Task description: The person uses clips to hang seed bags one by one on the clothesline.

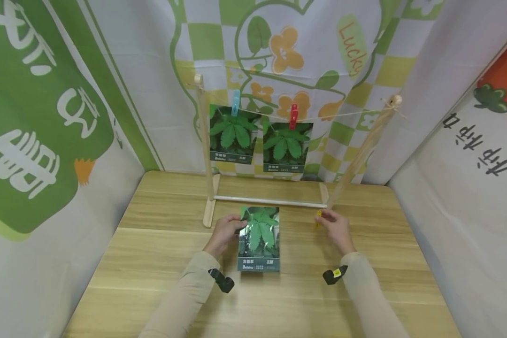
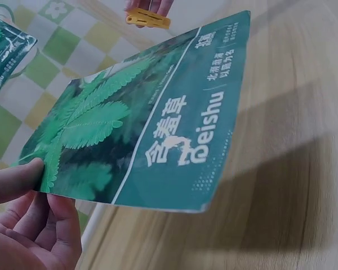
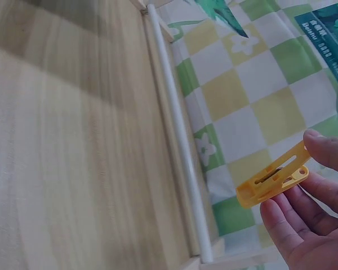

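Left hand (image 1: 225, 233) pinches the top left corner of a green seed packet (image 1: 259, 239), thumb on its face, fingers under; the packet is lifted clear of the worktop (image 1: 152, 263) in the left wrist view, just in front of the wooden drying rack (image 1: 207, 155). Right hand (image 1: 337, 229) holds a yellow clothespin (image 3: 273, 181) between thumb and fingers, right of the packet, near the rack's right foot; clip jaws look closed.

Progress, judged: two matching packets already hang on the rack's string, left one (image 1: 231, 134) under a blue clip (image 1: 235, 103), right one (image 1: 288, 147) under a red clip (image 1: 293, 116). Third packet not yet on the string, yellow clip not yet on it. String to the right of the red clip is bare.

Surface: light wood-grain worktop, rack standing at its back. Around it, cloth walls: green-and-yellow checked flower backdrop (image 1: 363, 84) behind the rack, green-and-white banner left of the rack, white cloth with dark characters right.
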Motion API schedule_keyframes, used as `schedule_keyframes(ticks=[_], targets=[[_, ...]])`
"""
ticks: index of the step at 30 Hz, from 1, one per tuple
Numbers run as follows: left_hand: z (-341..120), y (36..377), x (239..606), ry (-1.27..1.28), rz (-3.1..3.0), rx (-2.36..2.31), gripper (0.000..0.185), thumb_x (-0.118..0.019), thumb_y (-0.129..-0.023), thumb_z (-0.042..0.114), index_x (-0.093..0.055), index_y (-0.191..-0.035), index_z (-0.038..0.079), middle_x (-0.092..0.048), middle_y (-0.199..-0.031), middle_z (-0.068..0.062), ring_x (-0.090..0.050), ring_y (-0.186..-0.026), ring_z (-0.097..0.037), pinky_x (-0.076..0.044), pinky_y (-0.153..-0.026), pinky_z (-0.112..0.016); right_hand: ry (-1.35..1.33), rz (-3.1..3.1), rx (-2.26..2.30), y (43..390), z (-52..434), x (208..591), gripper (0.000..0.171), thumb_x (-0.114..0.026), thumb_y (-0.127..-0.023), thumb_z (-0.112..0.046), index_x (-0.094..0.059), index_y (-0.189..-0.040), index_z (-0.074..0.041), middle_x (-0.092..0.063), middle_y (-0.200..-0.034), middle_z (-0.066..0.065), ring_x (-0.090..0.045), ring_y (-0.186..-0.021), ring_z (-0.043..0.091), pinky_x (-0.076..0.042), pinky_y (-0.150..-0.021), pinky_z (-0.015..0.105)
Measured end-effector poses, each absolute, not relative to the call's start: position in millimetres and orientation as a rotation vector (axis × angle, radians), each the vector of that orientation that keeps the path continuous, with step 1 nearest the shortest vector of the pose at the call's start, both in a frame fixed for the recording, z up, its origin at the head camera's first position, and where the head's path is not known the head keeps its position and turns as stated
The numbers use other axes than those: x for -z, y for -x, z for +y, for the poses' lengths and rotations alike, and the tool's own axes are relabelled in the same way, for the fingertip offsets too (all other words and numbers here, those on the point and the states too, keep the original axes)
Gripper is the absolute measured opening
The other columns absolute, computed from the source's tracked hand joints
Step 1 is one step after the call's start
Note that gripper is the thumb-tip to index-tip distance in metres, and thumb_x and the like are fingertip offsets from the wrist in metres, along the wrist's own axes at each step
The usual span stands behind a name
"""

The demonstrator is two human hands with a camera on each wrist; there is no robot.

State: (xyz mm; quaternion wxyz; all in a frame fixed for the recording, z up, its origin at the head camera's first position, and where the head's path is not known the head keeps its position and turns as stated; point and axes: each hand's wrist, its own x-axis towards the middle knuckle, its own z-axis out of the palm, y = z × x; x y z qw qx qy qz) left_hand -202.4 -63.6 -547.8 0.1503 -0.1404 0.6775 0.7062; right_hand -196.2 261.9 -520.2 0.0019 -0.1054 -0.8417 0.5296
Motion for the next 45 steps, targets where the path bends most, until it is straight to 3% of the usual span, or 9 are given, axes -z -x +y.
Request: schedule_keyframes(ticks=[10, 18, 27, 36, 45], targets=[[-60.4, 204.4, 543.3, 0.440, 1.884, -2.092, 0.030, -0.070, -0.087, 0.007, -0.061, -0.113, -0.004, -0.065, -0.084, 0.000, -0.059, -0.069, -0.009, -0.050, -0.064, -0.023, 0.325, -2.568, -1.761, 196.1, 265.7, 506.3, 0.040, -0.070, -0.090, -0.014, -0.062, -0.125, 0.004, -0.068, -0.118, 0.021, -0.061, -0.081, -0.009, -0.049, -0.078, 0.010], [-60.1, 205.5, 535.3, 0.443, 1.896, -2.108, 0.032, -0.069, -0.087, 0.008, -0.060, -0.116, -0.004, -0.067, -0.089, -0.001, -0.062, -0.074, -0.010, -0.054, -0.069, -0.023, 0.275, -2.588, -1.754, 197.4, 269.7, 488.3, 0.043, -0.068, -0.092, -0.020, -0.059, -0.128, 0.002, -0.065, -0.124, 0.017, -0.059, -0.087, -0.008, -0.048, -0.094, 0.024], [-59.4, 210.3, 527.8, 0.434, 1.917, -2.122, 0.033, -0.068, -0.088, 0.009, -0.060, -0.117, -0.003, -0.068, -0.089, -0.002, -0.063, -0.074, -0.009, -0.055, -0.070, -0.024, 0.253, -2.427, -1.899, 196.8, 269.4, 471.8, 0.047, -0.073, -0.088, -0.022, -0.060, -0.126, 0.003, -0.067, -0.095, -0.017, -0.064, -0.088, -0.004, -0.048, -0.085, 0.011], [-58.1, 212.8, 513.0, 0.441, 1.916, -2.132, 0.034, -0.069, -0.088, 0.010, -0.060, -0.118, -0.002, -0.069, -0.089, -0.002, -0.064, -0.074, -0.010, -0.056, -0.071, -0.024, 0.161, -2.261, -1.998, 197.2, 267.3, 458.0, 0.041, -0.071, -0.089, -0.010, -0.058, -0.121, 0.012, -0.069, -0.087, -0.017, -0.065, -0.082, -0.002, -0.055, -0.078, 0.016], [-56.4, 215.8, 500.1, 0.378, 1.978, -2.140, 0.033, -0.069, -0.089, 0.013, -0.061, -0.118, -0.001, -0.068, -0.093, -0.002, -0.063, -0.077, -0.008, -0.056, -0.071, -0.024, 0.143, -2.231, -1.965, 200.3, 267.9, 445.5, 0.041, -0.071, -0.088, -0.008, -0.058, -0.120, 0.012, -0.069, -0.088, -0.018, -0.065, -0.083, -0.003, -0.053, -0.077, 0.012]])
